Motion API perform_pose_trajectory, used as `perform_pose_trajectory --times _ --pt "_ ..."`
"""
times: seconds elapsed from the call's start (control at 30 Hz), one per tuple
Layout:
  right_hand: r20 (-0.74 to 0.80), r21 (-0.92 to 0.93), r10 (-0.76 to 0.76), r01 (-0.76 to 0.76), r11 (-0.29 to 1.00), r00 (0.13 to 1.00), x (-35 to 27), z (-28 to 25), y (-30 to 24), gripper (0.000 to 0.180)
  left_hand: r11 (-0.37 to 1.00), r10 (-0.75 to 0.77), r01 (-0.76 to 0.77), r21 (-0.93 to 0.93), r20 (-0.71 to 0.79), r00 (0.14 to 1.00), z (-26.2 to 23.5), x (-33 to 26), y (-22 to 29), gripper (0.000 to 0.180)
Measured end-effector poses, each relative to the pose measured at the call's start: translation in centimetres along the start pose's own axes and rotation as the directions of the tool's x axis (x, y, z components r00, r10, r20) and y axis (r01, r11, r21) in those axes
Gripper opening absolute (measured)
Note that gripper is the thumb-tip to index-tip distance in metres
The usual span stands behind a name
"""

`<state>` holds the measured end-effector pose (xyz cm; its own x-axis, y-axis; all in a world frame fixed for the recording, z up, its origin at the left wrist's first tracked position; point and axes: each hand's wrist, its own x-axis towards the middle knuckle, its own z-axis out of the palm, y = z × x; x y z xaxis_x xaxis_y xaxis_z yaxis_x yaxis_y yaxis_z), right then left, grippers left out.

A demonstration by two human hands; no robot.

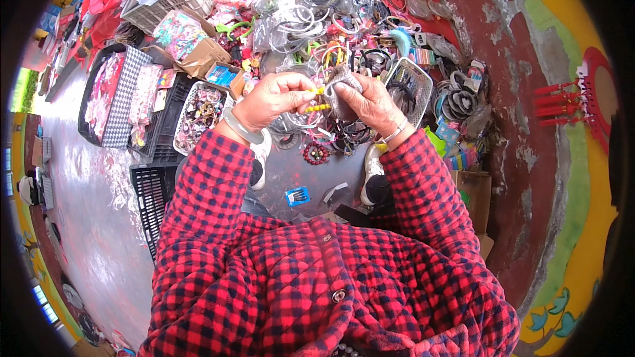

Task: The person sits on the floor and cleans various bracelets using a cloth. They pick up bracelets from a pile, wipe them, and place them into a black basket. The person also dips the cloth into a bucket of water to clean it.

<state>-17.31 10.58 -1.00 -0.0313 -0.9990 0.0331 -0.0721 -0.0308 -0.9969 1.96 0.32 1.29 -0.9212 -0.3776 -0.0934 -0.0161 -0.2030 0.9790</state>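
In front of my chest, both hands are raised over a heap of hair accessories. Between thumb and fingers, my left hand pinches a small bright yellow piece. Another yellow piece shows just below it; whether the two are joined I cannot tell. Closed around a crumpled grey, soft-looking item, my right hand is close beside the left, with a thin pale loop at its thumb. The grey item's exact kind is not clear. Below the hands lies a red beaded ring on the floor.
A white basket of small accessories stands left of my hands, a white basket with dark headbands right. Farther left are a black crate and a houndstooth box. A blue card packet lies between my shoes. A peeling wall runs along the right.
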Motion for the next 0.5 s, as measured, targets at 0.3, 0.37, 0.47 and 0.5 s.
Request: perform_pose_trajectory --times 0.3,0.37,0.47,0.5 --pt "-0.173 0.16 0.132 -0.105 0.982 0.976 0.7 -0.1 1.1 0.025 0.987 0.062 -0.071 0.141 0.067 0.996 0.4 0.8 -1.1 0.021" --pt "-0.308 0.151 0.182 -0.14 0.979 0.934 1.0 -0.6 1.2 0.025 0.982 0.11 -0.108 0.154 -0.009 0.994 0.6 0.8 -1.3 0.019" --pt "-0.554 0.157 0.177 -0.106 0.982 0.814 1.6 -2.7 2.1 0.024 0.995 0.096 -0.092 0.038 -0.109 0.989 -0.7 0.3 -0.5 0.022" --pt "-0.621 0.209 0.173 -0.051 0.977 0.764 1.6 -3.2 1.7 0.024 0.997 0.073 -0.077 -0.024 -0.141 0.987 -1.1 0.1 0.1 0.022"
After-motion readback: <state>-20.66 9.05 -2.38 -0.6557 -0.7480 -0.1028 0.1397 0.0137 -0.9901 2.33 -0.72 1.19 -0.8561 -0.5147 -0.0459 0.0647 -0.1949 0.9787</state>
